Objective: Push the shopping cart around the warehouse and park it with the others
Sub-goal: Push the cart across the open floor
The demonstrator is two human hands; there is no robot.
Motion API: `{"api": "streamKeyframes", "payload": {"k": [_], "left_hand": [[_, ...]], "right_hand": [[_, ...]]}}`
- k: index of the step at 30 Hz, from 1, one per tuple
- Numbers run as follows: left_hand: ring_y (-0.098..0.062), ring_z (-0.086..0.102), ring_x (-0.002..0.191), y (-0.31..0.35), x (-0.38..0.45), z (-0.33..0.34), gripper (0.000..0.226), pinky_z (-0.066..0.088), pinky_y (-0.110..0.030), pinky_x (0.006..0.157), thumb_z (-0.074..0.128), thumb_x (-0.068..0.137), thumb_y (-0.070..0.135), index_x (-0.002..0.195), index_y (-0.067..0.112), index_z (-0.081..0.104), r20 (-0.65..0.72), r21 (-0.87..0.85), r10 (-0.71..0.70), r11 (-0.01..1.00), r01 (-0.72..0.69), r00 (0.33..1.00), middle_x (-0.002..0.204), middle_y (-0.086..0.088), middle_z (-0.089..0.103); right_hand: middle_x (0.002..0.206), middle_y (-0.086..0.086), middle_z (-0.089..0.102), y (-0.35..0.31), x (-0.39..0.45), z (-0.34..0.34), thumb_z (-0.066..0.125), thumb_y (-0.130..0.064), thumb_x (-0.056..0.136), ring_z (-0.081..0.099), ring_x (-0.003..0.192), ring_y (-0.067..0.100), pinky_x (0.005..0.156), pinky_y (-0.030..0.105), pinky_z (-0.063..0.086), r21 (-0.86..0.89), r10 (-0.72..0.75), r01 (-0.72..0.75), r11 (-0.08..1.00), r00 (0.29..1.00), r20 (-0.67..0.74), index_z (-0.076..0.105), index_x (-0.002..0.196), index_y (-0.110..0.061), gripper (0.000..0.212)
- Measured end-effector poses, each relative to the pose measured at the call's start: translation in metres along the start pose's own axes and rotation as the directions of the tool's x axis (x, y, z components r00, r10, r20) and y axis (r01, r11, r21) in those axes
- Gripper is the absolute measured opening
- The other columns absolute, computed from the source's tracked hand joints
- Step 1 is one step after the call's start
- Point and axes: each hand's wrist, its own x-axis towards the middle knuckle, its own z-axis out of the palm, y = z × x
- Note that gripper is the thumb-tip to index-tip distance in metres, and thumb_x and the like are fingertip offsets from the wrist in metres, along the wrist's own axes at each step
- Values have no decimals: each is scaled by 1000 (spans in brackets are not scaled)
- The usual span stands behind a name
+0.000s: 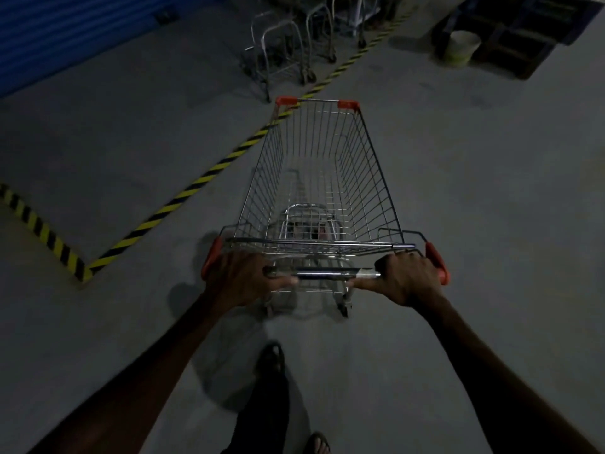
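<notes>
Ahead, shopping cart (322,178) straddles striped tape (183,194) (floor open rightward).

Glossy wire-metal shopping cart (322,178) with plastic corners; matt concrete floor (491,178).

- There is a single view, from a camera worn on the person's head, looking forward and steeply down.
- It sits close above the left hand (240,273) and right hand (407,276); both forearms run in from the bottom corners.
- The shopping cart (322,191) fills the centre, its handle nearest the lens and its front end pointing away, up the frame.
- The wide angle bends the edges (the striped floor tape (183,194) curves across the left side).
- The top edge reaches the parked carts (284,50) and a pale bucket (461,47), both well ahead.
- Straight below, the person's sandalled feet show at the bottom edge.
- With only one view, nothing overlaps with another.
</notes>
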Motion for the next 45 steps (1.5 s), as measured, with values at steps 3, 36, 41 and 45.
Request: {"api": "streamKeyframes", "payload": {"k": [3, 36, 41, 45], "left_hand": [[-7, 71, 90, -19, 51, -3, 102, 42, -45, 102, 18, 62, 114, 92, 37, 78, -15, 11, -8, 1000, 8, 1000, 87, 13, 76], [-2, 68, 75, -175, 656, -80, 93, 58, -34, 77, 29, 63, 113, 88, 35, 73, 60, -220, -199, 953, 208, 978, 80, 15, 73], [-6, 69, 76, -189, 728, -103, 84, 55, -35, 72, 38, 73, 104, 87, 28, 72, 52, -212, -195, 956, 202, 979, 78, 9, 73], [-21, 69, 114, -194, 773, -120, 83, 45, -42, 103, 32, 80, 99, 109, 34, 75, -7, -110, -223, 969, 221, 975, 114, 5, 76]], "right_hand": [[76, -1, 70, 6, 55, -7, 24, -107, 66, 70, 81, 24, 74, 35, 40, -20, -2, 2, 1000, 1000, 1, 60, 65, -25, 89], [85, -5, 72, 114, 727, -100, 8, -112, 59, 72, 91, 22, 77, 34, 49, -49, -168, 164, 985, 983, -69, 68, 77, -26, 106], [86, -3, 73, 130, 822, -116, 19, -112, 62, 72, 92, 24, 78, 35, 51, -41, -213, 211, 977, 976, -47, 70, 77, -26, 101], [84, -4, 73, 140, 896, -123, 12, -113, 58, 72, 93, 24, 81, 36, 51, -53, -251, 248, 967, 966, -64, 65, 73, -27, 102]]}}
